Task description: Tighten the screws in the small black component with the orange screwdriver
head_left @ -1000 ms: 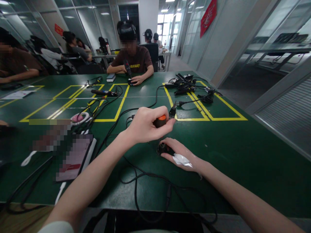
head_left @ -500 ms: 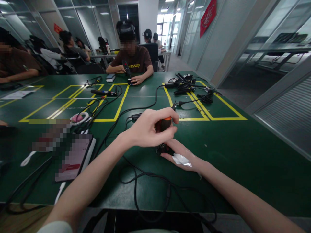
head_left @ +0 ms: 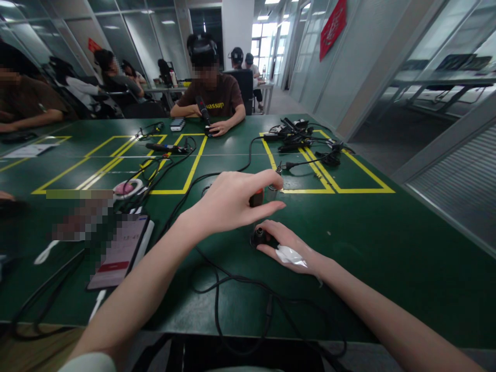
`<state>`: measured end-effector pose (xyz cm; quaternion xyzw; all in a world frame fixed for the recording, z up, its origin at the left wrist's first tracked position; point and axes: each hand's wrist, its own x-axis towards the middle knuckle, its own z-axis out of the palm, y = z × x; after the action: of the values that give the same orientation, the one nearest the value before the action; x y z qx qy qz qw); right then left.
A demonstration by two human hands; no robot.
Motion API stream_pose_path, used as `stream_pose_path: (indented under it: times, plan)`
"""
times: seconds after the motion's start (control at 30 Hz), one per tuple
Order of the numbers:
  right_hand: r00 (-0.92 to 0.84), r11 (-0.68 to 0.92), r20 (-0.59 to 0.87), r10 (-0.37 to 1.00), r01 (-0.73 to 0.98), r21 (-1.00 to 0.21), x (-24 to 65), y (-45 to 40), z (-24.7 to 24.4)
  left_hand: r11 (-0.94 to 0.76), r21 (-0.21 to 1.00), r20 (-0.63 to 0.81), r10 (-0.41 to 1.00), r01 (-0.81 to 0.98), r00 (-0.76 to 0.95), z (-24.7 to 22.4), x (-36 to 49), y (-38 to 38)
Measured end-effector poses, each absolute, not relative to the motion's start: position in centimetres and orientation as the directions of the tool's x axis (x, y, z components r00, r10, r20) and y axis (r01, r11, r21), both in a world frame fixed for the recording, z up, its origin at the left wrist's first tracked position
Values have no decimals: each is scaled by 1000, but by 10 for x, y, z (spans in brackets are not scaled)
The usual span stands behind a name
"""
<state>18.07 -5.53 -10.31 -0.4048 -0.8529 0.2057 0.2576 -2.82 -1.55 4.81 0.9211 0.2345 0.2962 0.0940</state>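
The left hand [head_left: 232, 200] is curled about a dark handle with an orange end [head_left: 257, 197]; its thumb and forefinger tips stand apart, and its other fingers are hidden, so I cannot tell how tightly they press. Below and just beside it, the right hand [head_left: 285, 242] pinches a small black part [head_left: 257, 236] with a metal collar, thumb on 1 side and fingers on the other, on the table [head_left: 372, 253]. White tape [head_left: 290, 256] crosses the back of the right hand near the wrist.

Writing first: "wassup" reads in yellow on the brown shirt [head_left: 225, 93] of the person opposite. A phone [head_left: 121, 256], left of the hands, shows a lit screen with a red band; its small text is too blurred to read. Characters on the large red banner [head_left: 332, 30] are illegible.

The left forefinger partly covers a metal-tipped piece [head_left: 279, 170] beyond it. Black cables [head_left: 228, 279] loop in front of the hands. A tape roll [head_left: 134, 189] lies beyond the phone, and a heap of black tools and cords [head_left: 292, 135] sits farther off to the right.

The tabletop is glossy green, marked with yellow rectangles. Glass partitions [head_left: 387, 31] line the room; more people sit behind.
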Motion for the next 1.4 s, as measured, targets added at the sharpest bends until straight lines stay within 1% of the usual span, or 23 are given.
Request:
stream_pose_path:
  times: [0.07, 0.13, 0.2, 0.27, 0.47, 0.67, 0.87, 1.0, 1.2, 1.3, 1.4]
  plan:
    - [-541, 594, 283, 792, 575, -563, 181, -55, -103, -871, 359, 486, 482, 336, 729, 48, -27, -17]
    - [-547, 604, 294, 784, 560, -567, 181, -56, -103, -850, 435, 438, 487, 296, 756, 51, -28, -20]
    - [-554, 611, 296, 778, 555, -564, 180, -56, -102, -812, 514, 352, 494, 277, 795, 55, -31, -21]
    - [-557, 610, 289, 779, 565, -555, 180, -56, -101, -777, 567, 274, 491, 274, 827, 59, -34, -22]
    - [-556, 606, 279, 783, 580, -545, 180, -56, -100, -705, 652, 165, 491, 279, 855, 65, -41, -19]
    - [-553, 595, 265, 790, 589, -547, 180, -56, -99, -616, 737, 35, 448, 279, 894, 63, -43, -9]
    - [-562, 603, 271, 781, 568, -560, 181, -56, -99, -623, 722, 4, 440, 302, 898, 62, -47, -3]
    - [-559, 601, 271, 784, 571, -560, 181, -56, -100, -604, 734, -4, 452, 310, 892, 62, -45, -3]
    - [-549, 588, 259, 794, 589, -555, 180, -56, -100, -610, 731, 50, 496, 306, 867, 57, -39, -5]
    - [-553, 591, 257, 793, 591, -550, 180, -56, -100, -602, 736, 17, 475, 310, 880, 53, -38, -4]
    - [-561, 601, 266, 784, 577, -554, 181, -56, -100, -568, 759, -48, 438, 318, 898, 50, -38, -1]
